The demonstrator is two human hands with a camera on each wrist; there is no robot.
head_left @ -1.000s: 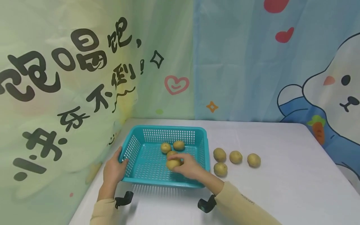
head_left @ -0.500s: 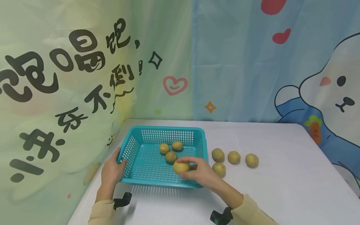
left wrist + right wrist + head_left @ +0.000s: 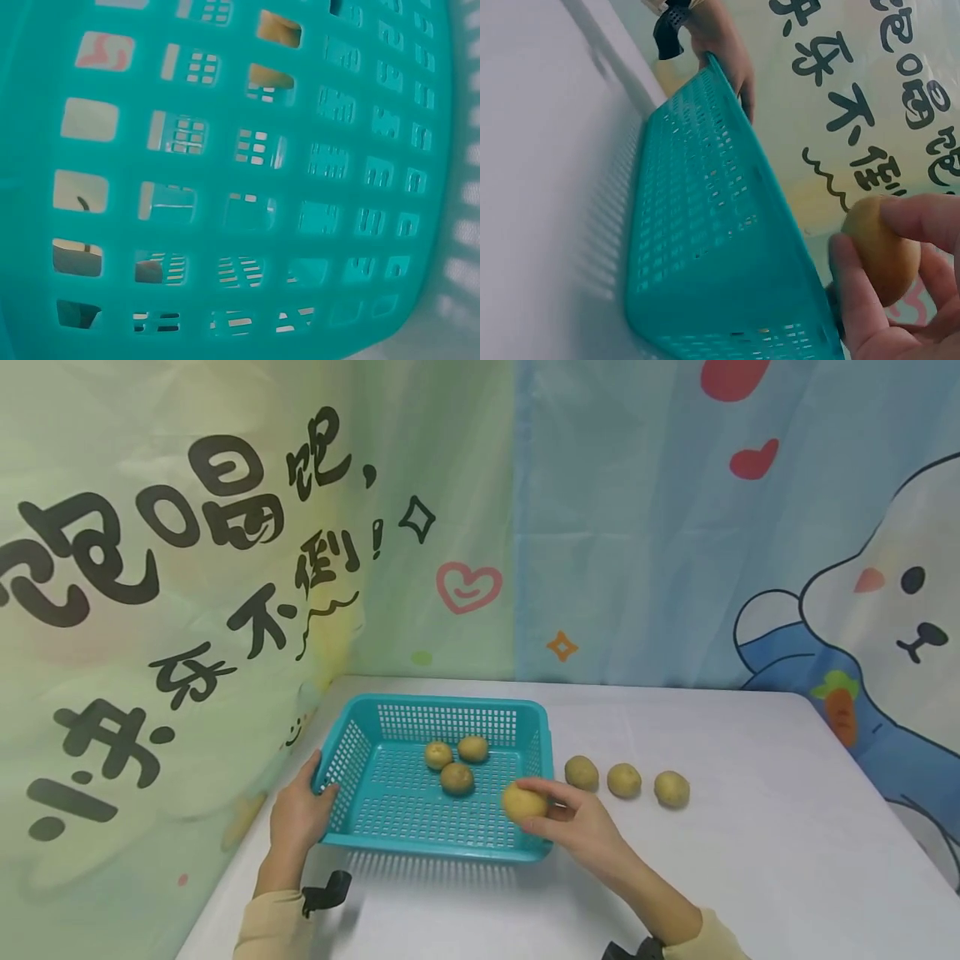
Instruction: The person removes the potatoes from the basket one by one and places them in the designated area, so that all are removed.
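A teal plastic basket (image 3: 420,847) with slotted sides stands on the white table, and three potatoes (image 3: 457,779) lie on its floor. At its left wall my left hand (image 3: 297,810) grips the rim, thumb over the inner side. My right hand (image 3: 581,822) pinches another potato (image 3: 524,802) between thumb and fingers at the basket's front right corner. In the right wrist view this held potato (image 3: 881,251) is above the rim level. The left wrist view is filled by the basket's perforated wall (image 3: 202,165).
To the right of the basket, three potatoes (image 3: 624,781) sit in a row on the table (image 3: 750,860). A printed cloth backdrop (image 3: 630,527) hangs behind and to the left. Black wrist camera mounts (image 3: 327,893) stick out near the front.
My right hand has carried the potato rightward across the basket to its right side, uncovering a potato inside and covering one on the table. My left hand stays on the rim.
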